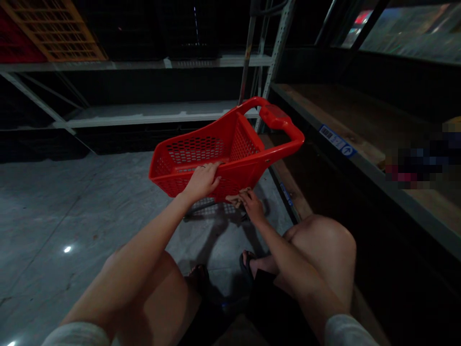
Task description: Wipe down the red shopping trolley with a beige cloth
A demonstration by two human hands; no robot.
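A red plastic shopping basket (201, 151) with a long handle (284, 125) is tipped on the floor in front of me. My left hand (201, 182) grips its near rim, fingers curled over the edge. Just below the basket's underside, my right hand (252, 204) pinches a small pale thing that I cannot make out. I am crouching, and my knees and sandalled feet show at the bottom of the view.
Metal shelving (144, 115) runs along the back, and an orange crate (54, 29) sits at the top left. A wooden shelf (360, 125) with a barcode label (336, 141) stands close on the right. Grey concrete floor (54, 206) stretches to the left.
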